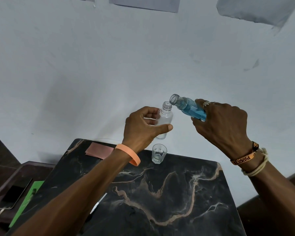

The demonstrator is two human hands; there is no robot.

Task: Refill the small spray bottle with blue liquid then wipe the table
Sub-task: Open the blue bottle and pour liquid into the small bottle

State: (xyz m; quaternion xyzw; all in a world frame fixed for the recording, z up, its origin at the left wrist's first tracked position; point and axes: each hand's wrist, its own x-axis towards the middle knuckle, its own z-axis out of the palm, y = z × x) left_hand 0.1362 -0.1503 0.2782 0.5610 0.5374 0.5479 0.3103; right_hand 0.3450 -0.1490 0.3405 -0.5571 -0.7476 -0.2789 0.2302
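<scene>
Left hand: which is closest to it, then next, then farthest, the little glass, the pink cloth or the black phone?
From the left hand:
1. Little glass, on the table just below the hand.
2. Pink cloth, at the table's far left corner.
3. Black phone, off to the low left, beside the table.

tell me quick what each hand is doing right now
Left hand: closed around the small clear plastic bottle, cap off.
Right hand: closed around the tilted clear bottle of blue liquid, open-mouthed.
</scene>
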